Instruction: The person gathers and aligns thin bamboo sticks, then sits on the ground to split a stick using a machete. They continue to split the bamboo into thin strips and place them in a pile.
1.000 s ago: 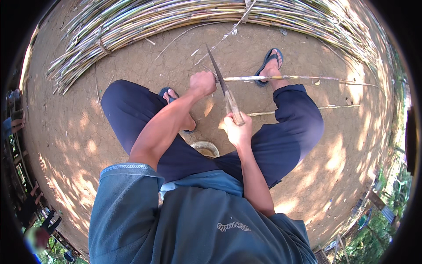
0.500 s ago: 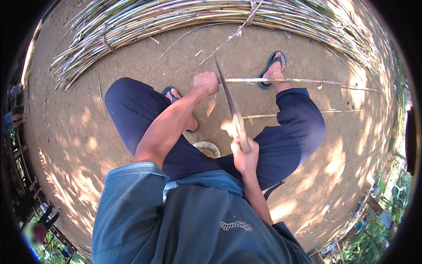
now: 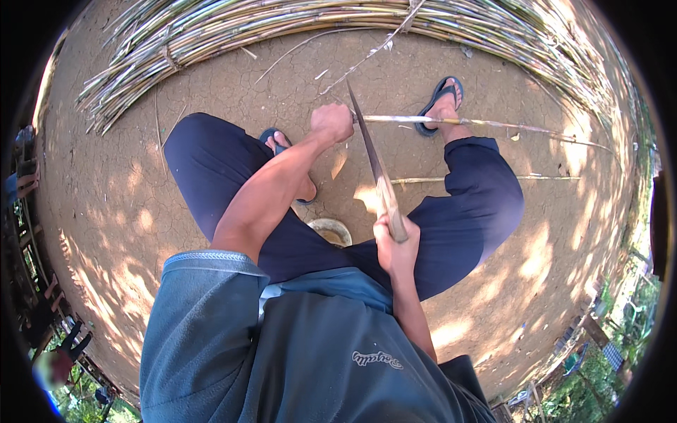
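Note:
My left hand (image 3: 333, 122) is wrapped round the end of a long, thin cane stalk (image 3: 486, 123). The stalk stretches away to the right, passing over my right ankle, and tapers toward its tip. In my right hand (image 3: 397, 243) is the pale wooden handle of a long machete (image 3: 369, 151). Its dark blade points forward and crosses close beside my left fist, at the held end of the stalk. From this angle I cannot tell whether the blade touches the stalk.
A big tied bundle of cane stalks (image 3: 296, 21) lies across the ground ahead. Another thin stalk (image 3: 493, 179) rests on the dirt by my right knee. A round, pale-rimmed object (image 3: 331, 229), partly hidden, sits between my legs. At the far left edge there is another person (image 3: 56, 368).
The held end of the stalk has risen slightly in the view, and the stalk slants a little more. The machete and both hands have barely shifted.

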A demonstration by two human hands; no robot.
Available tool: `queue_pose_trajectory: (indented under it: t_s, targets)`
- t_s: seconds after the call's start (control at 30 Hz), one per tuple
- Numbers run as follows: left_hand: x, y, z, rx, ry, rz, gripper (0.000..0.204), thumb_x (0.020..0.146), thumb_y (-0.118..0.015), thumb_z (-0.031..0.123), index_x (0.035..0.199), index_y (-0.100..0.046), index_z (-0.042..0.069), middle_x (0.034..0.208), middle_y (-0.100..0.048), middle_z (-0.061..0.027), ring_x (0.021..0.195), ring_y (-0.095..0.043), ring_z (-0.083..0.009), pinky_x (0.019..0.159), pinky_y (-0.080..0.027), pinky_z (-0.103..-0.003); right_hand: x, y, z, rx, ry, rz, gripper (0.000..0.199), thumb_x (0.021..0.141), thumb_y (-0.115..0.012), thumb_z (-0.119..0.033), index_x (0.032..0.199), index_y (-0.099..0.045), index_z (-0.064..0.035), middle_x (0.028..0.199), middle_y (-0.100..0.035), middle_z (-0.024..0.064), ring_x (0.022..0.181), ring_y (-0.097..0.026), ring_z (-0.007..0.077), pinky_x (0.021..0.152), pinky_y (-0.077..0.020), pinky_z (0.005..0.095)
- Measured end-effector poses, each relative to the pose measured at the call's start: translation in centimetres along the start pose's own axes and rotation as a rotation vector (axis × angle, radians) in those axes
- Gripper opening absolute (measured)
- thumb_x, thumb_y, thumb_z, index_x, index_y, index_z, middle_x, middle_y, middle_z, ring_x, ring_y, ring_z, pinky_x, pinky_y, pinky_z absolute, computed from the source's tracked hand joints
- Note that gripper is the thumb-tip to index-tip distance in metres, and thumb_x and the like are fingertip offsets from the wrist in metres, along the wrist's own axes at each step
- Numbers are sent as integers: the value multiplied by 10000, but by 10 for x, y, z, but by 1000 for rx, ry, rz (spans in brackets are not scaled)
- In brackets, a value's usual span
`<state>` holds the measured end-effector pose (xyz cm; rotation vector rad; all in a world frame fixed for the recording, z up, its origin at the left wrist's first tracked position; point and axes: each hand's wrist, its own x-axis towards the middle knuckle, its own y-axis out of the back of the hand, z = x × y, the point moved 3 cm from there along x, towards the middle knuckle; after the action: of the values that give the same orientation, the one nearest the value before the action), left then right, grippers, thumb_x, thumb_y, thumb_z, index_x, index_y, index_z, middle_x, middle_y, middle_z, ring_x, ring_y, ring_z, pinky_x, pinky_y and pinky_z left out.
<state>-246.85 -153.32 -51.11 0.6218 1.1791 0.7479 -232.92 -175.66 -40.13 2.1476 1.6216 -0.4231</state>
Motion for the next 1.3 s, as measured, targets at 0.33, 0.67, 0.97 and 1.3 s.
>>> queue_pose_trajectory:
  t_s: [0.33, 0.67, 0.97, 1.3]
  targets:
    - [6, -1, -2, 10, 29, 74, 261, 731, -646, 136, 955, -744, 45, 1004, -723, -162, 948, -705, -313, 809, -570, -412, 1, -2, 2, -74, 179, 28, 40, 797, -635, -8, 767, -608, -2, 639, -564, -5, 601, -515, 58, 569, -434, 254]
    - [11, 3, -6, -11, 11, 37, 239, 740, -625, 140, 911, -738, 15, 992, -713, -204, 936, -703, -343, 815, -568, -430, -25, 7, 9, -94, 95, -11, 47, 742, -640, -9, 720, -600, 4, 640, -604, 30, 613, -563, 65, 600, -465, 260]
    - [4, 2, -6, 12, 18, 4, 257, 751, -631, 153, 947, -738, 26, 1011, -714, -188, 958, -700, -331, 822, -566, -425, 10, -16, -15, -169, 83, -5, 60, 795, -632, -14, 755, -593, 6, 635, -573, 10, 613, -521, 58, 582, -432, 249]
    - [7, -5, -3, -4, -1, 48, 241, 745, -612, 147, 890, -731, -5, 955, -715, -205, 901, -709, -341, 785, -570, -438, 58, -30, 0, -188, 65, -5, 80, 788, -662, -58, 771, -606, -4, 632, -582, 27, 597, -550, 80, 565, -446, 280]
